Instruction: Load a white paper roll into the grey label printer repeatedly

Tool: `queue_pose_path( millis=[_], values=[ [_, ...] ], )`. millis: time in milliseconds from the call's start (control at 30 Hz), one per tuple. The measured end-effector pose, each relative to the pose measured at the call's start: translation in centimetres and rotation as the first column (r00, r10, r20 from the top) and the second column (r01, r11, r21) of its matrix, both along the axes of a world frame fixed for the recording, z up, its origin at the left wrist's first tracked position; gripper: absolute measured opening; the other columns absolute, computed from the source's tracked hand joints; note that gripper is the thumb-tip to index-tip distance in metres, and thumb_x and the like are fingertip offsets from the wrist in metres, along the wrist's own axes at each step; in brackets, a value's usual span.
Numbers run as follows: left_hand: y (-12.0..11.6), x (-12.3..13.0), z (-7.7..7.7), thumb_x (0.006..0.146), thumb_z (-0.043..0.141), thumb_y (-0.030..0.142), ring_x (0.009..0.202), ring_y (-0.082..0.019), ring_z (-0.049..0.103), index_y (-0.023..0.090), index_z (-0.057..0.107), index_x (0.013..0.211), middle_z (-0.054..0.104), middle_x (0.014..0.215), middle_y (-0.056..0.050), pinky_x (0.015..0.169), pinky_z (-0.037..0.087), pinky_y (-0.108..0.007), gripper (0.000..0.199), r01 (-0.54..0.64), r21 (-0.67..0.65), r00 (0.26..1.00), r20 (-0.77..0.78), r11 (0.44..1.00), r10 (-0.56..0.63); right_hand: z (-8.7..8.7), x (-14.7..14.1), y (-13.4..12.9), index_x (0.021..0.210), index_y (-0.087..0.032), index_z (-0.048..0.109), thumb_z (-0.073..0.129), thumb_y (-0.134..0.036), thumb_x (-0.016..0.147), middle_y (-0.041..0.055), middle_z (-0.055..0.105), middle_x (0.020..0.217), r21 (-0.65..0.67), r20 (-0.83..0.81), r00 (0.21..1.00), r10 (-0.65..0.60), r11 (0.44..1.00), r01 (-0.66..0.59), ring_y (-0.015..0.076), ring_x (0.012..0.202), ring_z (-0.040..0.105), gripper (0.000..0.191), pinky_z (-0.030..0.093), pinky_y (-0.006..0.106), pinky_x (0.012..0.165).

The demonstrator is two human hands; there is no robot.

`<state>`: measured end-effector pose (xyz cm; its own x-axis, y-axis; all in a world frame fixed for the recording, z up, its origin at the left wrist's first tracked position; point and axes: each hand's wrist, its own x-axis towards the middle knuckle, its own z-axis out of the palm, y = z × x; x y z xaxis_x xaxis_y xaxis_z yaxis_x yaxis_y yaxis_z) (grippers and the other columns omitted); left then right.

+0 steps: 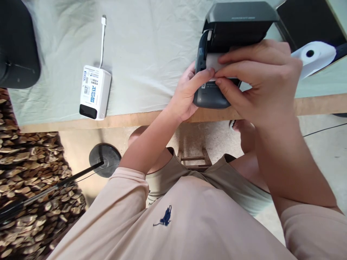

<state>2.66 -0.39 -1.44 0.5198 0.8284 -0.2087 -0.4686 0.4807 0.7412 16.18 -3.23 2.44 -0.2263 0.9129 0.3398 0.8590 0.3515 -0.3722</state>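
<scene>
A dark grey portable printer (213, 96) is held over the table's front edge with its lid (241, 18) raised. My left hand (187, 88) grips its left side, with the thumb over the front edge of the opening. White paper (213, 60) shows inside the opening. My right hand (262, 79) reaches across from the right, its thumb and fingers pinched on the front edge of this paper, close to my left thumb. My right fingers hide part of the compartment.
On the cloth-covered table (146, 54), a white power bank (94, 92) with a short cable lies left. A white paper roll (317, 56) is at the right beside a black flat item (311, 21). A black object (17, 47) occupies the left corner. Below stands a round stand base (104, 155).
</scene>
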Motion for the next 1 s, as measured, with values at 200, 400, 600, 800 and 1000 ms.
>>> queue_pose_path(
  millis=[200, 400, 600, 800, 1000],
  values=[
    [0.1, -0.1, 0.3, 0.072, 0.048, 0.023, 0.078, -0.012, 0.054, 0.023, 0.047, 0.087, 0.055, 0.081, 0.002, 0.075, 0.044, -0.029, 0.015, 0.049, 0.029, 0.999, 0.008, 0.998, -0.049, 1.9, 0.0, -0.2, 0.105, -0.032, 0.04, 0.04, -0.031, 0.07, -0.0092, 0.041, 0.111, 0.014, -0.163, 0.987, -0.005, 1.0, 0.008, 0.0065, 0.108, 0.04, 0.035, 0.037, 0.024, 0.094],
    [0.1, -0.1, 0.0, 0.069, 0.05, 0.014, 0.074, -0.008, 0.053, 0.024, 0.046, 0.09, 0.053, 0.077, 0.003, 0.072, 0.045, -0.025, 0.024, 0.046, 0.024, 0.998, 0.041, 0.999, -0.047, 2.5, 0.8, -0.1, 0.112, -0.03, 0.036, 0.041, -0.036, 0.068, -0.0089, 0.036, 0.115, -0.073, -0.254, 0.945, -0.207, 0.978, 0.195, 0.0115, 0.11, 0.037, 0.044, 0.039, 0.021, 0.08],
    [-0.1, -0.2, -0.4, 0.065, 0.05, 0.009, 0.073, -0.007, 0.057, 0.022, 0.045, 0.094, 0.052, 0.075, 0.005, 0.07, 0.045, -0.02, 0.031, 0.058, 0.075, 0.998, -0.038, 0.996, -0.055, 2.4, 0.6, 0.0, 0.112, -0.034, 0.034, 0.042, -0.034, 0.067, -0.0128, 0.034, 0.116, -0.165, -0.266, 0.914, -0.306, 0.949, 0.269, 0.0098, 0.112, 0.035, 0.045, 0.037, 0.02, 0.085],
    [0.0, -0.4, -0.3, 0.061, 0.054, 0.008, 0.089, -0.013, 0.057, 0.024, 0.044, 0.101, 0.056, 0.079, 0.004, 0.079, 0.046, -0.025, 0.044, 0.048, 0.01, 0.995, -0.088, 0.999, -0.047, 2.7, 0.7, 0.0, 0.111, -0.035, 0.034, 0.043, -0.036, 0.066, -0.0139, 0.033, 0.117, -0.208, -0.253, 0.909, -0.332, 0.936, 0.284, 0.0128, 0.115, 0.033, 0.045, 0.037, 0.023, 0.086],
    [0.0, -0.5, -0.4, 0.058, 0.054, 0.005, 0.097, -0.016, 0.055, 0.026, 0.039, 0.11, 0.058, 0.086, 0.004, 0.085, 0.045, -0.032, 0.058, 0.07, -0.019, 0.995, -0.075, 0.997, -0.071, 1.3, 1.2, 0.4, 0.109, -0.038, 0.036, 0.049, -0.037, 0.063, -0.0131, 0.035, 0.117, -0.058, -0.461, 0.837, -0.295, 0.951, 0.304, 0.0115, 0.108, 0.038, 0.048, 0.039, 0.023, 0.082]
  ],
)
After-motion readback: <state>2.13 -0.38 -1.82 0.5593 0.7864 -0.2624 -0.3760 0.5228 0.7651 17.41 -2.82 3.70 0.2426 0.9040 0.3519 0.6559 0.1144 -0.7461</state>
